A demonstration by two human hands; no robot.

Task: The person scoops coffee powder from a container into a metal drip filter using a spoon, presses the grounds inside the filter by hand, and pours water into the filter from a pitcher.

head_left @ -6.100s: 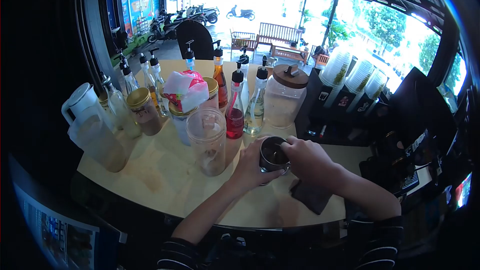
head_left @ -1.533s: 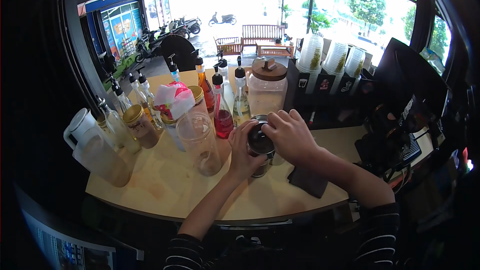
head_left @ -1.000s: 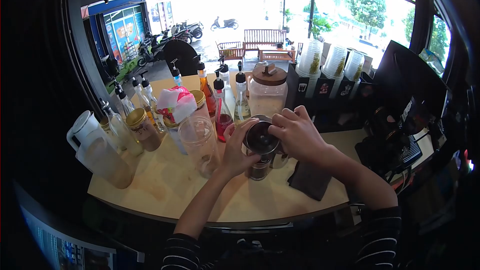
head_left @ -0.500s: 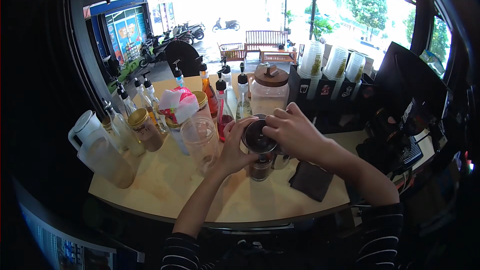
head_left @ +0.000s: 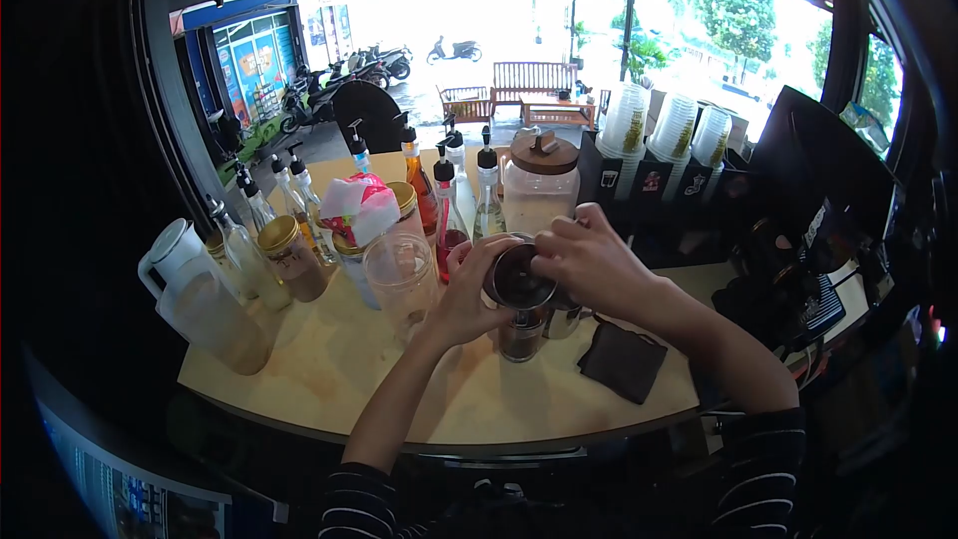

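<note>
My left hand (head_left: 467,301) is wrapped around the side of a round cup with a dark inside (head_left: 523,291), its mouth turned up toward me. Fingers of my right hand (head_left: 597,262) are pinched together at the cup's right rim and reach into its mouth. Whatever they hold there is hidden. Directly below the cup, a clear glass with dark contents (head_left: 521,341) stands on the wooden counter (head_left: 339,389); I cannot tell whether the two touch. A metal vessel (head_left: 562,321), partly covered by my right hand, is beside that glass.
A folded dark cloth (head_left: 623,359) lies right of the glass. Left of my hands are a clear plastic jar (head_left: 399,284), a pitcher (head_left: 205,304) and several pump bottles (head_left: 446,210). Behind stand a wooden-lidded jar (head_left: 541,195) and stacked plastic cups (head_left: 625,125).
Both hands stay at the cup, with my right fingers shifted slightly at its rim. The whole view has moved by a small amount; the counter items keep their places.
</note>
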